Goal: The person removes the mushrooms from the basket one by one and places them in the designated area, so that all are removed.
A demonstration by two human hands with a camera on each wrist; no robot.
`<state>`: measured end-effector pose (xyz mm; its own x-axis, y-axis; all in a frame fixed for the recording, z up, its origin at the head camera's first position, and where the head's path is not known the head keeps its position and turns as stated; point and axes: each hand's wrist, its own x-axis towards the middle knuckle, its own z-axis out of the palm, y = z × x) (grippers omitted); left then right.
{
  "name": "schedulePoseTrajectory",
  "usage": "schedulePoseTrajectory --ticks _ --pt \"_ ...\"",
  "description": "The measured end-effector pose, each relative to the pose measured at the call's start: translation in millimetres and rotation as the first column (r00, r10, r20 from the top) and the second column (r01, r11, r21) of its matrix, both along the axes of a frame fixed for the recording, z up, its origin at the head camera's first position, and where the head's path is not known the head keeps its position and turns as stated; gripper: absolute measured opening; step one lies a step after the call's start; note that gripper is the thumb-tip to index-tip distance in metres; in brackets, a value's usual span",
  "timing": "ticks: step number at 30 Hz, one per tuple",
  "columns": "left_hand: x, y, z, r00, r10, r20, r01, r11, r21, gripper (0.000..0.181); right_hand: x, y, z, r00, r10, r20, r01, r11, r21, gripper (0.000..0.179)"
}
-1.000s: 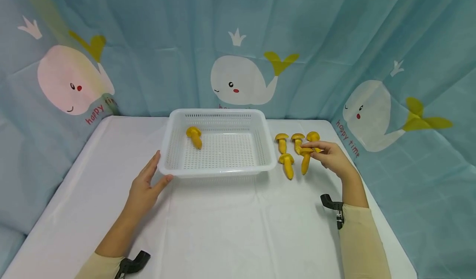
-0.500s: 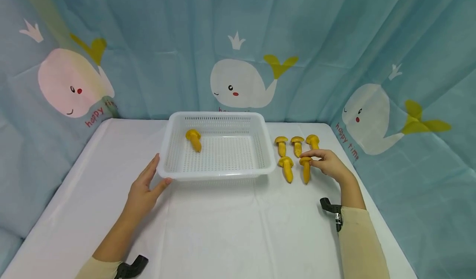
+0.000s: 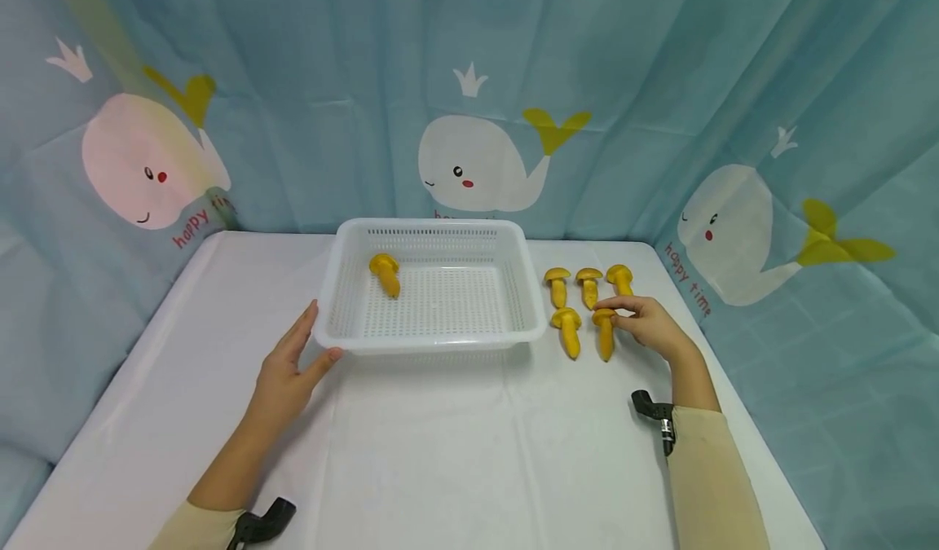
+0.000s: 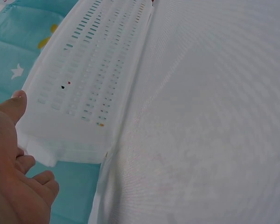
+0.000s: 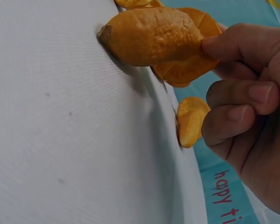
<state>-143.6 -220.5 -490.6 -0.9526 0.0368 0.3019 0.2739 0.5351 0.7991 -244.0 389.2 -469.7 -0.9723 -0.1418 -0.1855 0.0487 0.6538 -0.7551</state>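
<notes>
My right hand (image 3: pixel 645 322) pinches the cap of a yellow mushroom (image 3: pixel 606 342) between thumb and fingers at the right of the table. In the right wrist view, that mushroom (image 5: pixel 151 37) lies stem-outward near the white cloth, with the remaining fingers curled below it. My left hand (image 3: pixel 282 383) touches the front left corner of a white plastic basket (image 3: pixel 433 343), its fingers and thumb stretched along either side. The left wrist view has the thumb (image 4: pixel 16 105) against the basket's slotted wall (image 4: pixel 79 79). One mushroom (image 3: pixel 385 275) lies inside the basket, toward its left.
Beside the held one lies another mushroom (image 3: pixel 568 332). A back row has mushrooms at left (image 3: pixel 557 288), middle (image 3: pixel 589 288) and right (image 3: pixel 620 279), the last partly behind my hand. A blue whale-print curtain (image 3: pixel 469 45) borders the white-covered table (image 3: pixel 433 452).
My right hand has drawn the pinched mushroom slightly down toward the front, then stayed nearly still over the last half second. The left hand and basket have kept their places.
</notes>
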Motion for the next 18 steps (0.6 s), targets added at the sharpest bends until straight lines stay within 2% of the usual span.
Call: schedulePoseTrajectory --ticks 7,12,16,18 --pt "0.5 0.1 1.5 1.000 0.010 0.023 -0.010 1.000 -0.002 0.090 -4.3 -1 -5.5 1.000 -0.010 -0.030 0.009 0.999 -0.030 0.027" --pt "0.4 1.7 3.8 1.000 0.012 0.026 -0.012 1.000 0.006 0.090 -6.9 -1 -8.6 0.999 0.014 -0.039 -0.015 0.999 -0.030 0.028" --pt "-0.1 1.4 4.7 1.000 0.003 0.026 -0.003 1.000 0.010 0.089 -6.5 -3 -10.2 0.998 0.023 -0.053 -0.023 1.000 -0.007 0.028" --pt "0.1 -0.1 4.4 1.000 0.007 0.019 -0.007 1.000 -0.004 0.089 -6.7 -4 -11.7 0.995 0.039 -0.088 -0.037 0.999 0.030 0.027"
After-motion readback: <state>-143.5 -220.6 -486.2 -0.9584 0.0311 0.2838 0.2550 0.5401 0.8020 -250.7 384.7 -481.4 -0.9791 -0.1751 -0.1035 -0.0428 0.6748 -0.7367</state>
